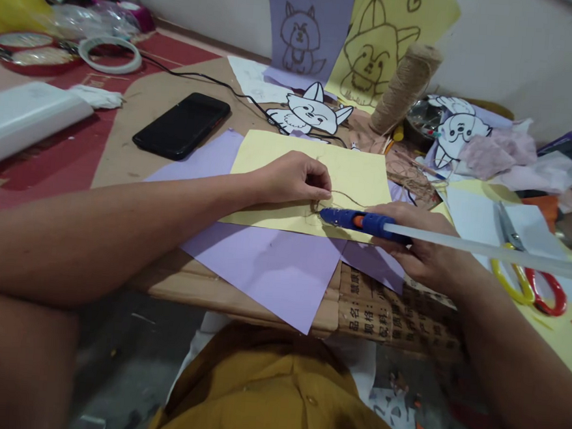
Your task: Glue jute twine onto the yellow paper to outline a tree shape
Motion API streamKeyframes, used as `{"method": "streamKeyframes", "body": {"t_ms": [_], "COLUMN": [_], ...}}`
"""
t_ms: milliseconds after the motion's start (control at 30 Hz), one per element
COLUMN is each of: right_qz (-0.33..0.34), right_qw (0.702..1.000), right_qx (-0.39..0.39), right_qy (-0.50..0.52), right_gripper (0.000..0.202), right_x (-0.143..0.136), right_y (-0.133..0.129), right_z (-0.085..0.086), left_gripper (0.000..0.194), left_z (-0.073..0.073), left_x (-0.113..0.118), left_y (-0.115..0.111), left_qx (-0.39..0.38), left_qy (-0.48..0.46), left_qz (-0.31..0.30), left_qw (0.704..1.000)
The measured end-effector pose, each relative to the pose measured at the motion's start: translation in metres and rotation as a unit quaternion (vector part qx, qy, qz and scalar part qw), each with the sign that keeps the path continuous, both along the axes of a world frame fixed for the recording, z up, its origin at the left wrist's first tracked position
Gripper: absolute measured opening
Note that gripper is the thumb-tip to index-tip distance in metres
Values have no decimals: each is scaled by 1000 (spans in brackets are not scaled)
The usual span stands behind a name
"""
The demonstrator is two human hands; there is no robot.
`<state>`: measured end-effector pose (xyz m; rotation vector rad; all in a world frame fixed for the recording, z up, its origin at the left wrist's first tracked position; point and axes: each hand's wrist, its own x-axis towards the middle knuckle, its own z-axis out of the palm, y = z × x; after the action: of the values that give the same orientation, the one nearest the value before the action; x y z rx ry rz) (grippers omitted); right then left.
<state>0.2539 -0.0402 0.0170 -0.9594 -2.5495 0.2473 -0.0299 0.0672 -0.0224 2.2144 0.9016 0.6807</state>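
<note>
My right hand (425, 244) is wrapped round a blue hot glue gun (347, 219), with a long translucent glue stick (474, 246) running out of its back. The gun's nozzle points left, at or just above a sheet of yellow paper (269, 167). Over that sheet, my left hand (293, 179) pinches a thin brown twine (348, 197) between thumb and fingertips. The twine trails right toward the gun hand. Close to the nozzle, a small piece of twine lies on the paper. Purple paper (272, 266) sticks out from under the yellow sheet.
A black phone (182, 125) lies on the cardboard at left, near a roll of white tape (110, 55). Behind stand a twine spool (406, 89) and two fox drawings (301, 39) against the wall. Scissors (527, 274) with yellow and red handles rest at right.
</note>
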Motion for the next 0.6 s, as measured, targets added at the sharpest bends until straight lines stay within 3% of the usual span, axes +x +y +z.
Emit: {"method": "streamKeyframes", "body": {"t_ms": [167, 600], "right_qz": [7, -119], "right_qw": [998, 986], "right_qx": [-9, -58], "right_qy": [60, 99], "right_gripper": [39, 25], "right_x": [4, 9], "right_y": [0, 6], "right_z": [-1, -7], "left_gripper": [8, 8], "left_z": [0, -1], "left_x": [-1, 0], "left_y": [0, 0], "left_qx": [-1, -8], "left_qy": [0, -11], "left_qz": [-1, -4], "left_qw": [1000, 1000]}}
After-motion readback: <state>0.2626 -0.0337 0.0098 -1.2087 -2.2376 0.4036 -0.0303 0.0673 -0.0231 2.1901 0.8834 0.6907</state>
